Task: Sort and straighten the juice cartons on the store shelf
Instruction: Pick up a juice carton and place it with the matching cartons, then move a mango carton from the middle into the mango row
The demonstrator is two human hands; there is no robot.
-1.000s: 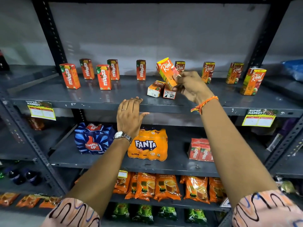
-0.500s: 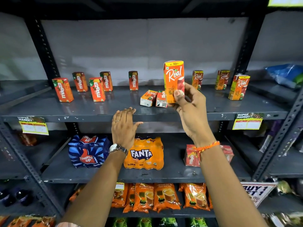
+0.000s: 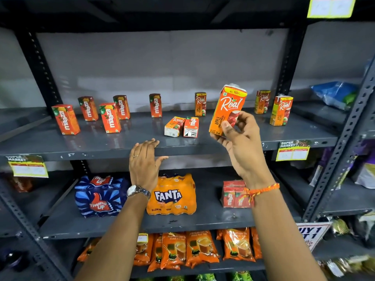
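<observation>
My right hand (image 3: 241, 142) holds an orange Real apple carton (image 3: 228, 107) upright in front of the grey shelf (image 3: 121, 147), gripping its lower part. My left hand (image 3: 144, 161) rests flat with fingers spread on the shelf's front edge. Several red Maaza cartons (image 3: 109, 117) stand on the left half of the shelf. One Real carton (image 3: 174, 126) and one Maaza carton (image 3: 191, 127) lie on their sides mid-shelf. Three Real cartons stand further back and right: one (image 3: 200, 104) in the middle, two (image 3: 281, 110) at the right.
On the shelf below sit a Thums Up pack (image 3: 99, 196), a Fanta pack (image 3: 171, 194) and a Maaza multipack (image 3: 233, 194). Tea pouches (image 3: 194, 248) fill the lower shelf. Black uprights (image 3: 40, 63) flank the bay. Price tags (image 3: 293, 153) hang on the shelf edge.
My right hand lifted the Real carton from a tilt beside the lying cartons, turned it upright and carried it rightwards. The left hand stayed on the shelf edge. The camera view moved upward.
</observation>
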